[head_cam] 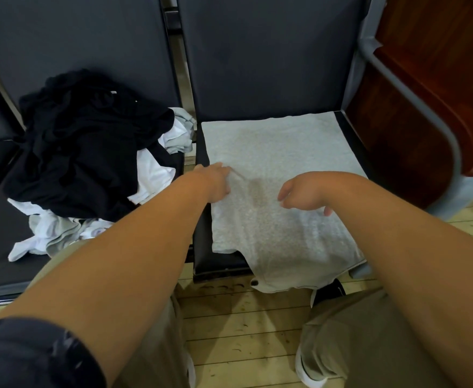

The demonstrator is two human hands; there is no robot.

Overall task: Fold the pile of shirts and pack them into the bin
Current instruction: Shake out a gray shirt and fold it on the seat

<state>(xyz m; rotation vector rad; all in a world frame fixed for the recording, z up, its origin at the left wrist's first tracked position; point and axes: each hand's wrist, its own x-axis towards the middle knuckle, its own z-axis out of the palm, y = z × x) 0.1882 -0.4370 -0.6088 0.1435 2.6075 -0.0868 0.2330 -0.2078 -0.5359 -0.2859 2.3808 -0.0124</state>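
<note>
Closest in, at the lower left corner, a dark sleeve [33,357] ending above the elbow, and two bare forearms [134,261] stretched forward from the bottom edge. Under them, knees in khaki trousers [370,345], a white shoe [302,365] beneath the right knee, and a pale plank floor [243,331] between the legs. Farther on, a row of black padded seats [215,264]. On the right-hand seat, a light grey shirt [280,233] spread flat over nearly the whole cushion, near end hanging over the front edge toward the floor, far edge up against the backrest. Left hand [215,183] at the shirt's left edge, back of the hand up, fingers tucked out of sight beneath it, a small ridge of cloth raised just beside the knuckles; cannot tell whether pinching that cloth or only pressing on it. Right hand [305,196] over the middle of the shirt, wrist bent, fingers loosely curled and drooping toward the fabric, thumb and forefinger close together, holding nothing that shows; cannot tell whether touching the cloth. Hands apart, bare grey fabric between them. On the left-hand seat, the pile of shirts [89,152], unfolded: black ones heaped on top, white and pale grey ones spilling out at the near and right sides. Behind, dark blue-grey backrests [257,51] with a narrow gap between them. At far right, a grey frame tube [457,163] curving down beside a glossy reddish-brown wooden panel [426,93].
</note>
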